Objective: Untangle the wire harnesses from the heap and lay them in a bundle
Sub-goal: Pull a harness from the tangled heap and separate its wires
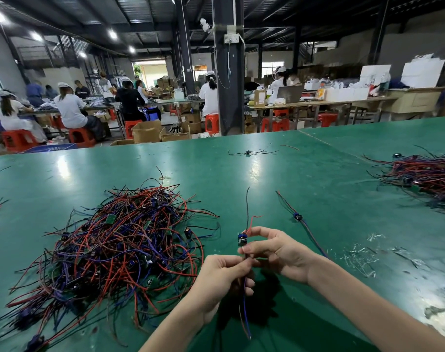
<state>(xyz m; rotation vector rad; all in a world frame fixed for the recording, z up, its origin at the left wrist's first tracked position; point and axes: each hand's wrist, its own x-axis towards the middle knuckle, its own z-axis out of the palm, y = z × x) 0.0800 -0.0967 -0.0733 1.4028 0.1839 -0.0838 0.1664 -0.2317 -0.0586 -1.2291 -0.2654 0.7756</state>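
The heap [120,250] lies at my left, a loose tangle of red, black, blue and purple wires with small green boards and blue plugs caught in it, its strands spilling toward the near edge. Just to its right my left grip [221,278] pinches the lower wires of one harness [242,240], which I hold upright over the surface [318,174]. The harness has a small blue block in the middle, a black wire standing up from it, a short red one curling beside that, and blue and red tails hanging below my fingers. My right grip [274,252] is curled round the block, pinching it at the fingertips. Right of that, a second harness [297,217] lies alone and fairly straight. Past it are clear plastic scraps [358,257], then bare green. The bundle [429,176] lies at the far right, running out of view. The far edge is well beyond everything.
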